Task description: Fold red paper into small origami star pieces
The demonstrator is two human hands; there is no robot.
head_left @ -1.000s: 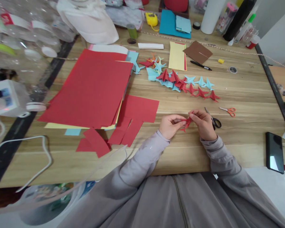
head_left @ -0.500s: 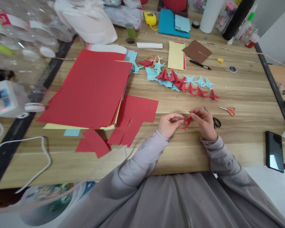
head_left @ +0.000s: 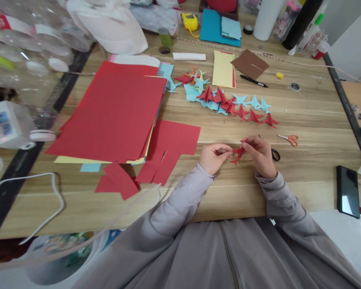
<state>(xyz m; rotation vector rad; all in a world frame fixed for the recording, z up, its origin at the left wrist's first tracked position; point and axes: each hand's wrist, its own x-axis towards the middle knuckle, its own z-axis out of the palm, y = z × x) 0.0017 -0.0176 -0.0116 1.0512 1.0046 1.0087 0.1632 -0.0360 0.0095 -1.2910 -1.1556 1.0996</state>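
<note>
Over the front middle of the table, my left hand (head_left: 213, 159) and my right hand (head_left: 259, 155) pinch a small red paper crane (head_left: 238, 153) between them. The left fingertips grip its left side; the right thumb and forefinger close on its upper right part, covering some of it. Beyond the hands lie folded red paper cranes (head_left: 254, 115) and light-blue paper cranes (head_left: 254, 102) in rows. Black-handled scissors (head_left: 275, 154) rest beside my right hand, partly hidden by it. To the left, cut red paper pieces (head_left: 177, 136) lie flat.
A stack of red sheets (head_left: 114, 112) covers the left of the table. Small orange scissors (head_left: 291, 139) and a phone (head_left: 347, 192) lie to the right. Farther back are a black pen (head_left: 254, 81), brown paper (head_left: 250, 64) and a yellow tape measure (head_left: 190, 22). Plastic bottles (head_left: 42, 40) crowd the left.
My right hand has shifted very slightly to the right, and the red crane looks a little more spread between the fingers. Both hands keep their pinch.
</note>
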